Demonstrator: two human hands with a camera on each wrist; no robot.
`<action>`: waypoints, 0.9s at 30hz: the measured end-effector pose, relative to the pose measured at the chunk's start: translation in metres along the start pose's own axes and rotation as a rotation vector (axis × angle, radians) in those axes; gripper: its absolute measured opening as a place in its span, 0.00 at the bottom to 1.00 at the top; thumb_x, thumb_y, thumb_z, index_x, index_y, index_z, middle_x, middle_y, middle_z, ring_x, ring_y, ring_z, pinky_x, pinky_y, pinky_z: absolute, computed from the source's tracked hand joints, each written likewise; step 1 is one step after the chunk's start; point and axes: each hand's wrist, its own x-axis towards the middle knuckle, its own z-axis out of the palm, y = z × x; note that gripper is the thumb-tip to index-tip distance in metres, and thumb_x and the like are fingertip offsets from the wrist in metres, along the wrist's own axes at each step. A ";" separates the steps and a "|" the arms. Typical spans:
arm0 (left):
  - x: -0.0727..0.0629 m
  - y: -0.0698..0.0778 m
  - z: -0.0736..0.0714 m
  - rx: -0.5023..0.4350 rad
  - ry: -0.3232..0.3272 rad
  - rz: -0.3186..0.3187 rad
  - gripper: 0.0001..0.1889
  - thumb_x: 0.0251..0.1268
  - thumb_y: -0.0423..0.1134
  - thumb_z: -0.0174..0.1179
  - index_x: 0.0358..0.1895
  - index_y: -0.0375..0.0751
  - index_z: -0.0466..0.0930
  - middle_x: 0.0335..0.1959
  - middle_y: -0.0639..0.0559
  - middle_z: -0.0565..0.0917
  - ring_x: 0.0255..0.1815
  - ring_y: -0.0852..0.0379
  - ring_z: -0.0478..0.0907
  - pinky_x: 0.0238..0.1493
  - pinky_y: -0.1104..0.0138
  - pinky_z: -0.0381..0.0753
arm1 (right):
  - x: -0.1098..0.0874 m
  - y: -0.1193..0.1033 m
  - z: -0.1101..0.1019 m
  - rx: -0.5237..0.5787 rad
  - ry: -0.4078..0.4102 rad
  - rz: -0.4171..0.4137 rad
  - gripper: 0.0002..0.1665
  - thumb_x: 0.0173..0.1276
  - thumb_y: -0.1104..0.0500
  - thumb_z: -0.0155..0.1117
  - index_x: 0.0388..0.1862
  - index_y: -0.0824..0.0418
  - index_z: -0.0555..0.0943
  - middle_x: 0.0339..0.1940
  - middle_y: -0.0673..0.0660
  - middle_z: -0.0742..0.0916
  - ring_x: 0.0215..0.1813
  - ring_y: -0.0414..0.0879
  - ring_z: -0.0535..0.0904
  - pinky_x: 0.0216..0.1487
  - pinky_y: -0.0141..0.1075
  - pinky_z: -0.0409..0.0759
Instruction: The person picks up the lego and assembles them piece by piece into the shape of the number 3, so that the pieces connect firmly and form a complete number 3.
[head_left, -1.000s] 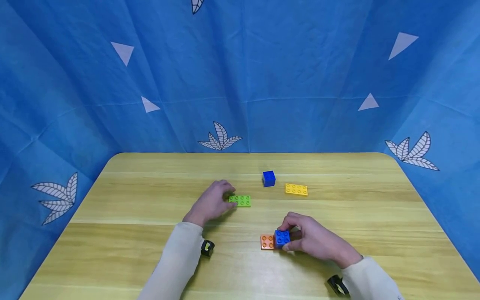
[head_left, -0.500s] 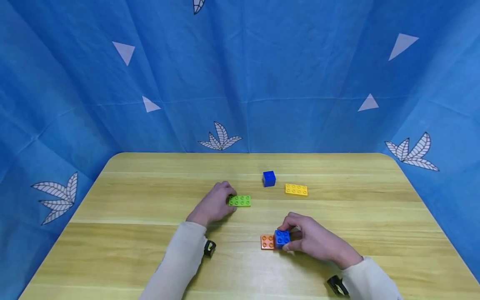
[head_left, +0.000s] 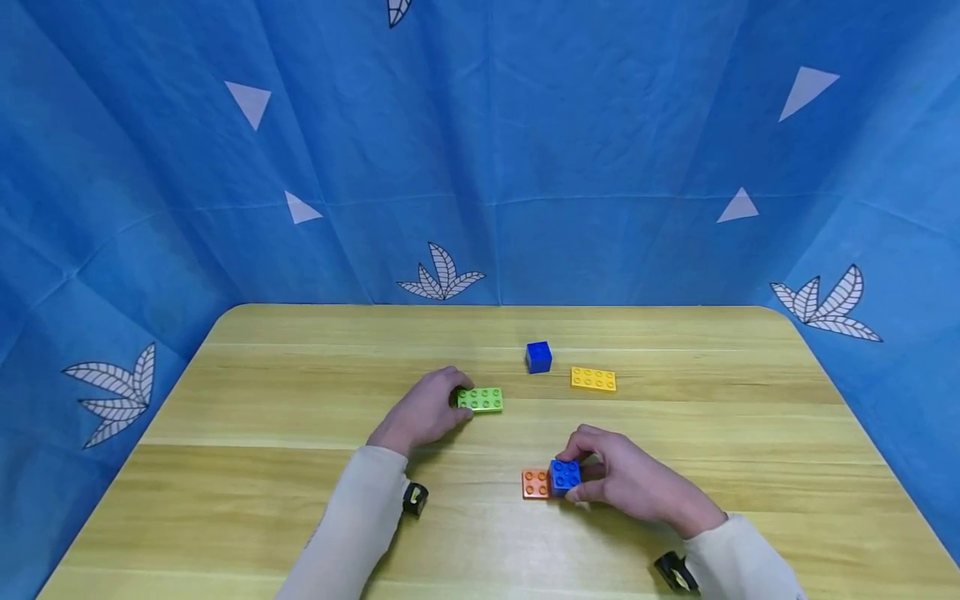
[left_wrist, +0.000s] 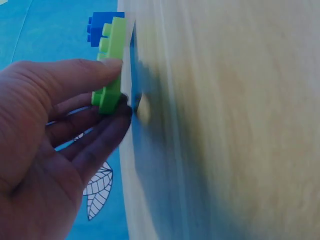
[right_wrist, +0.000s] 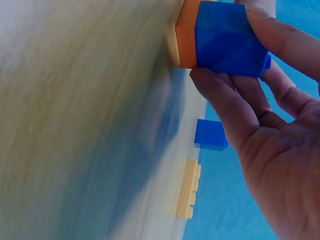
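My left hand (head_left: 427, 407) pinches the left end of a flat green building brick (head_left: 486, 400), thumb on the near side. In the left wrist view the green brick (left_wrist: 115, 42) stands slightly tilted, close over the table. With thumb and fingers, my right hand (head_left: 626, 479) grips a blue cube-shaped brick (head_left: 566, 477). A flat orange brick (head_left: 535, 484) shows several studs on the blue brick's left. The right wrist view has the orange brick (right_wrist: 186, 37) running under the blue brick (right_wrist: 230, 40), on the table side.
Farther back on the wooden table (head_left: 300, 358) stands another blue brick (head_left: 538, 357), with a flat yellow brick (head_left: 593, 379) to its right. A blue patterned curtain (head_left: 480, 150) hangs behind the table and along both sides.
The fingers of my left hand have closed on the green brick, which is now slightly raised and turned. The right hand and its blue brick have kept their place.
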 end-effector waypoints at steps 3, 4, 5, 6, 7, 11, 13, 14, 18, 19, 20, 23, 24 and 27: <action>-0.001 -0.003 0.001 -0.047 0.013 0.003 0.19 0.60 0.34 0.69 0.54 0.34 0.80 0.46 0.50 0.79 0.42 0.56 0.75 0.47 0.63 0.78 | 0.000 0.000 0.001 -0.002 -0.005 -0.009 0.13 0.61 0.63 0.73 0.42 0.57 0.79 0.44 0.51 0.80 0.50 0.49 0.79 0.50 0.38 0.81; -0.002 -0.003 0.001 -0.062 0.019 0.003 0.18 0.60 0.34 0.69 0.53 0.35 0.80 0.45 0.50 0.79 0.40 0.57 0.75 0.45 0.64 0.78 | 0.000 0.000 0.001 -0.002 -0.006 -0.012 0.13 0.61 0.63 0.73 0.42 0.57 0.79 0.44 0.51 0.80 0.50 0.49 0.79 0.50 0.38 0.81; -0.003 -0.004 0.002 -0.077 0.025 0.000 0.18 0.60 0.34 0.69 0.53 0.35 0.80 0.45 0.51 0.79 0.39 0.57 0.74 0.43 0.65 0.78 | 0.000 0.000 0.001 -0.005 -0.006 -0.013 0.13 0.61 0.63 0.73 0.42 0.57 0.79 0.44 0.51 0.80 0.50 0.49 0.79 0.49 0.38 0.81; -0.004 -0.004 0.002 -0.091 0.030 -0.003 0.18 0.60 0.34 0.69 0.53 0.35 0.81 0.44 0.52 0.79 0.38 0.58 0.74 0.41 0.65 0.78 | 0.000 0.000 0.001 -0.005 -0.008 -0.013 0.13 0.62 0.63 0.73 0.43 0.57 0.80 0.44 0.51 0.80 0.50 0.49 0.79 0.49 0.38 0.81; -0.005 -0.005 0.001 -0.106 0.033 -0.004 0.18 0.60 0.34 0.69 0.53 0.35 0.81 0.44 0.52 0.79 0.38 0.58 0.74 0.41 0.65 0.78 | 0.000 0.000 0.001 -0.005 -0.009 -0.012 0.13 0.62 0.63 0.73 0.43 0.57 0.80 0.44 0.51 0.80 0.50 0.49 0.79 0.49 0.38 0.81; -0.007 -0.004 -0.001 -0.168 0.034 -0.010 0.18 0.60 0.34 0.69 0.54 0.36 0.81 0.45 0.52 0.80 0.40 0.58 0.76 0.44 0.65 0.80 | 0.000 -0.001 0.000 -0.022 -0.005 -0.002 0.13 0.62 0.62 0.72 0.43 0.57 0.80 0.44 0.51 0.80 0.50 0.48 0.79 0.49 0.38 0.80; -0.008 -0.004 -0.003 -0.192 0.034 -0.019 0.18 0.60 0.34 0.70 0.54 0.37 0.81 0.46 0.53 0.80 0.41 0.58 0.77 0.45 0.64 0.80 | 0.000 -0.001 0.000 -0.030 -0.002 -0.002 0.13 0.63 0.61 0.72 0.44 0.56 0.80 0.44 0.51 0.80 0.50 0.48 0.79 0.49 0.39 0.80; -0.008 -0.004 -0.004 -0.201 0.034 -0.022 0.18 0.60 0.34 0.70 0.54 0.37 0.81 0.46 0.53 0.80 0.42 0.57 0.78 0.45 0.64 0.81 | 0.000 -0.002 0.000 -0.036 0.000 -0.003 0.13 0.63 0.60 0.72 0.44 0.56 0.80 0.44 0.50 0.80 0.50 0.47 0.79 0.50 0.40 0.80; -0.010 -0.005 -0.009 -0.212 0.033 -0.040 0.18 0.60 0.35 0.70 0.54 0.38 0.82 0.46 0.54 0.81 0.42 0.58 0.78 0.46 0.64 0.81 | -0.001 -0.002 0.000 -0.032 0.003 -0.003 0.13 0.63 0.60 0.72 0.45 0.56 0.80 0.44 0.51 0.80 0.50 0.47 0.79 0.50 0.41 0.80; -0.011 -0.005 -0.010 -0.215 0.030 -0.041 0.19 0.60 0.35 0.70 0.54 0.38 0.82 0.46 0.54 0.81 0.42 0.58 0.79 0.46 0.64 0.81 | -0.001 -0.002 0.000 -0.031 0.004 -0.004 0.13 0.63 0.60 0.72 0.45 0.56 0.80 0.44 0.51 0.79 0.50 0.48 0.79 0.50 0.41 0.80; -0.011 -0.005 -0.011 -0.219 0.026 -0.042 0.19 0.60 0.35 0.70 0.54 0.39 0.81 0.46 0.55 0.81 0.42 0.58 0.79 0.45 0.65 0.81 | -0.001 -0.002 0.000 -0.031 0.004 -0.004 0.13 0.63 0.60 0.72 0.45 0.57 0.80 0.44 0.51 0.79 0.50 0.48 0.79 0.50 0.41 0.80; -0.014 -0.003 -0.012 -0.236 0.013 -0.045 0.19 0.59 0.36 0.70 0.54 0.39 0.82 0.46 0.55 0.81 0.42 0.58 0.79 0.43 0.66 0.81 | -0.002 -0.002 0.000 -0.034 0.004 -0.007 0.13 0.63 0.60 0.72 0.44 0.56 0.80 0.43 0.51 0.79 0.50 0.48 0.78 0.50 0.41 0.80; -0.015 -0.002 -0.013 -0.238 0.010 -0.042 0.19 0.59 0.36 0.70 0.54 0.39 0.81 0.47 0.55 0.81 0.43 0.57 0.79 0.42 0.67 0.81 | -0.002 -0.002 0.000 -0.035 0.003 -0.008 0.13 0.63 0.60 0.72 0.44 0.56 0.80 0.43 0.51 0.79 0.50 0.48 0.78 0.50 0.40 0.80; -0.018 0.001 -0.014 -0.250 -0.002 -0.035 0.19 0.59 0.35 0.70 0.54 0.39 0.81 0.46 0.55 0.80 0.42 0.58 0.79 0.39 0.68 0.81 | -0.002 -0.002 0.000 -0.036 0.003 -0.008 0.12 0.63 0.59 0.72 0.44 0.56 0.80 0.44 0.50 0.79 0.50 0.48 0.78 0.50 0.40 0.80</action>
